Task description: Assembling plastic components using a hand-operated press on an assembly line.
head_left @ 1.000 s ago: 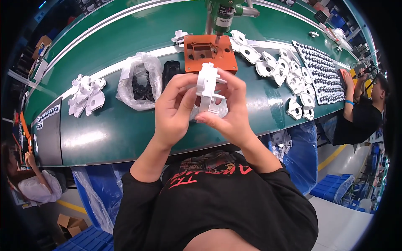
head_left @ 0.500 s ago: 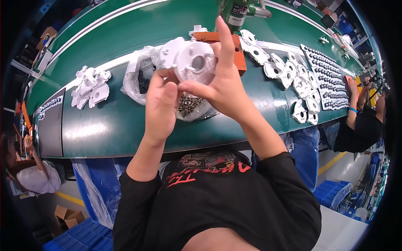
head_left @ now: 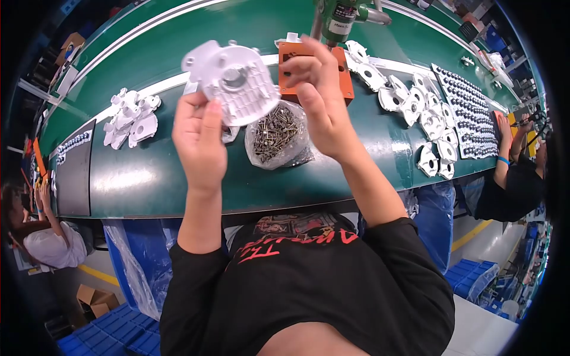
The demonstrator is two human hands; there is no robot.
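Note:
My left hand point(head_left: 200, 142) grips a round white plastic housing point(head_left: 246, 98) by its lower left edge, holding it up above the bench. The housing has a hole near its middle and a ribbed grid on the side in view. To its right my right hand point(head_left: 320, 98) is raised with fingers apart and nothing in it, in front of an orange fixture block point(head_left: 345, 89). Below the housing stands a clear plastic bag of metal screws point(head_left: 276, 136). A green press machine point(head_left: 338, 21) rises behind the orange block.
White housings lie in a pile point(head_left: 130, 118) at left and in a spread group point(head_left: 432, 121) at right. Beyond that group, a tray holds rows of small dark parts point(head_left: 466, 113). A black mat point(head_left: 76, 172) lies at far left. Co-workers sit at both ends of the bench.
My right hand has let go of the white housing and moved right. My left hand has carried the housing left and turned it, uncovering the bag of screws and the orange block.

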